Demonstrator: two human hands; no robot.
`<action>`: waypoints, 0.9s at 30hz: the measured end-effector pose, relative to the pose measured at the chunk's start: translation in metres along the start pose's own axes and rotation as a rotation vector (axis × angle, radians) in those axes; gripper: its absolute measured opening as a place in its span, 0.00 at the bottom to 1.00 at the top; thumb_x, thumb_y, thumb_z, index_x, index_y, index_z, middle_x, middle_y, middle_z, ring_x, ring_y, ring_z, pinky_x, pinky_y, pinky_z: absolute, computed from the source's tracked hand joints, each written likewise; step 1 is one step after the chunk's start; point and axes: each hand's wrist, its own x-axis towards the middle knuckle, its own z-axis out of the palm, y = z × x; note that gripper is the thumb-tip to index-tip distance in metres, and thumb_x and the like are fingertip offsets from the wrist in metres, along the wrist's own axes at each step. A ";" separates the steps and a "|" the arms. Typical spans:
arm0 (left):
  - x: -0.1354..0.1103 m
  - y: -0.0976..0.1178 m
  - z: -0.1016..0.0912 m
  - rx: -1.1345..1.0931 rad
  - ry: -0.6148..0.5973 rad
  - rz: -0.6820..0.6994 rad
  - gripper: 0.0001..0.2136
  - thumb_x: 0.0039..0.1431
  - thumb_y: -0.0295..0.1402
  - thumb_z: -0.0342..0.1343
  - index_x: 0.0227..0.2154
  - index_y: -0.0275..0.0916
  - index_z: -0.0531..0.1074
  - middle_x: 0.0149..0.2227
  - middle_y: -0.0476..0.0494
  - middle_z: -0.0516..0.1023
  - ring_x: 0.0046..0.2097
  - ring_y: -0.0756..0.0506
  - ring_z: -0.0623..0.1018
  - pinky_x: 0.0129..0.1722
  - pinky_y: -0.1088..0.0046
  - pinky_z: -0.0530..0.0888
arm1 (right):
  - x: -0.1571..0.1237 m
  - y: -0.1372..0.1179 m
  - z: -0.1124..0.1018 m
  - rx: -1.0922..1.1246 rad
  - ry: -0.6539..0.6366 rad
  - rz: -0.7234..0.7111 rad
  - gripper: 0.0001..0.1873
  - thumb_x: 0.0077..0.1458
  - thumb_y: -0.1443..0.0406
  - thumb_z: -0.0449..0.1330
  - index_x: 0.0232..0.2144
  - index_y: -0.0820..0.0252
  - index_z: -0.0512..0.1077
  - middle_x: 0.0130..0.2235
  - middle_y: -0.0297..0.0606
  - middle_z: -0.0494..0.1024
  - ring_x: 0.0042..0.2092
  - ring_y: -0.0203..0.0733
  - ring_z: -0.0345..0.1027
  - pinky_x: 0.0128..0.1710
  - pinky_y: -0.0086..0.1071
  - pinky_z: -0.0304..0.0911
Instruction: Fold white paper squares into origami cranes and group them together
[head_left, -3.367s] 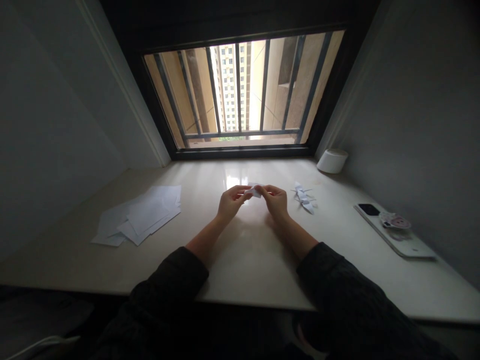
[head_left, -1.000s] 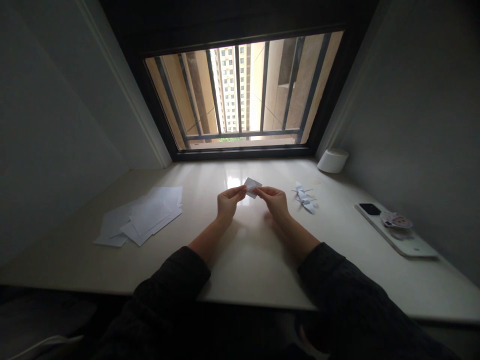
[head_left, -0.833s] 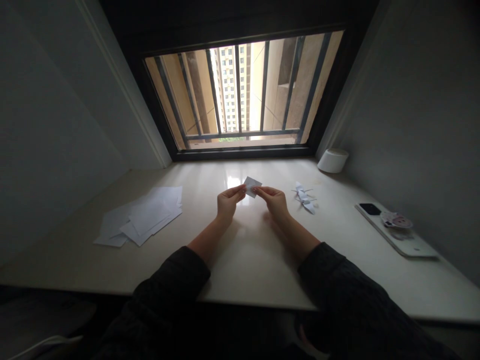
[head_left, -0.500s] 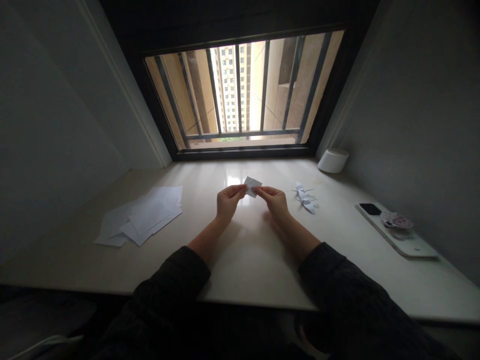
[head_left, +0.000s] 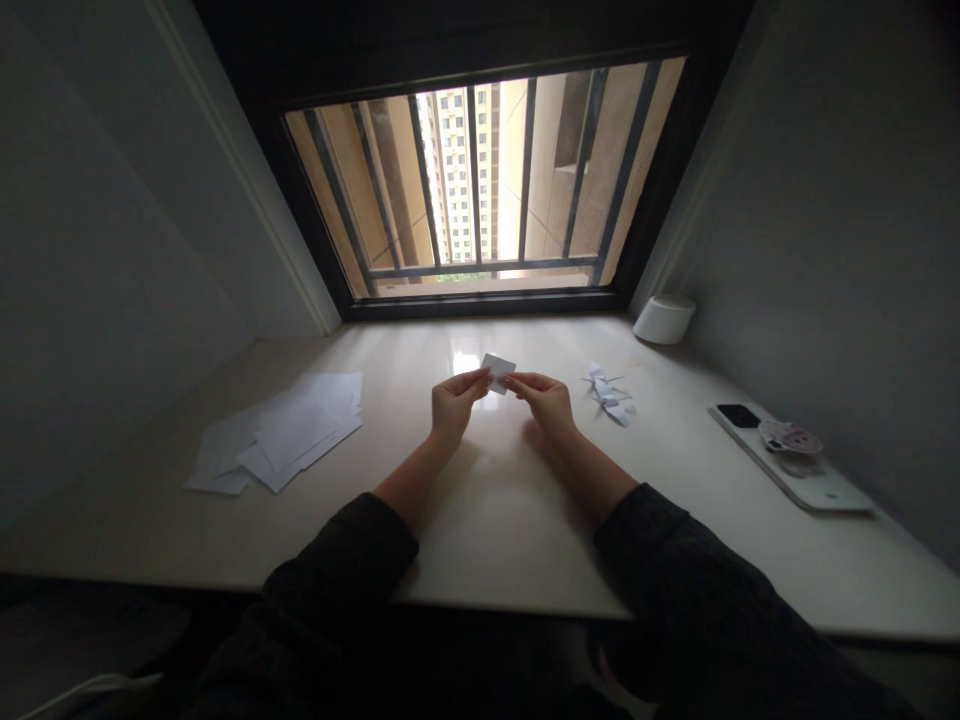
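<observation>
At the far left of the pale, glossy stone worktop (head_left: 495, 530) lies a loose spread of overlapping plain white paper sheets (head_left: 281, 435), well apart from the hands. Next along, the left hand (head_left: 454, 403), reaching out of a dark knitted sleeve (head_left: 337, 560), has its grip clamped on one side of a small white piece of paper (head_left: 497, 371). The right hand (head_left: 541, 398), reaching out of a matching dark knitted sleeve (head_left: 675, 570), grips the opposite side, and the two hands nearly touch. The step in hand is this two-handed pinch, with the paper held up above the middle of the worktop and not pressed against it. Its long axis runs roughly across the view, sloping down to the right, and one corner points up and to the left; any folds are too small to tell. Just beyond the right hand, a small white folded paper figure with thin pointed tips (head_left: 607, 395) lies on the worktop. Farther right, a white cylindrical container (head_left: 664, 319) stands by the wall, and a black phone (head_left: 739, 416) and a round pink-and-white disc (head_left: 790, 437) rest on a long flat white panel (head_left: 814, 485).
</observation>
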 end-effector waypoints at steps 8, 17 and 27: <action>-0.002 0.001 0.002 -0.024 0.004 -0.031 0.15 0.40 0.37 0.68 0.34 0.37 0.79 0.35 0.42 0.81 0.36 0.46 0.78 0.40 0.66 0.74 | 0.006 0.011 -0.001 0.109 -0.003 0.171 0.14 0.30 0.58 0.72 0.25 0.57 0.79 0.30 0.38 0.80 0.35 0.42 0.72 0.33 0.32 0.62; -0.002 0.000 0.000 0.012 -0.005 -0.008 0.15 0.41 0.36 0.67 0.34 0.38 0.79 0.35 0.41 0.81 0.36 0.46 0.78 0.39 0.68 0.73 | 0.005 0.010 -0.001 0.202 -0.044 0.265 0.15 0.29 0.60 0.73 0.24 0.55 0.77 0.30 0.34 0.79 0.36 0.41 0.71 0.34 0.32 0.60; 0.000 -0.001 -0.001 -0.002 0.004 -0.026 0.16 0.40 0.36 0.68 0.35 0.37 0.79 0.35 0.41 0.81 0.36 0.46 0.78 0.40 0.67 0.73 | 0.007 0.013 -0.004 0.201 -0.038 0.297 0.18 0.27 0.61 0.74 0.25 0.56 0.74 0.29 0.32 0.77 0.34 0.40 0.71 0.33 0.31 0.59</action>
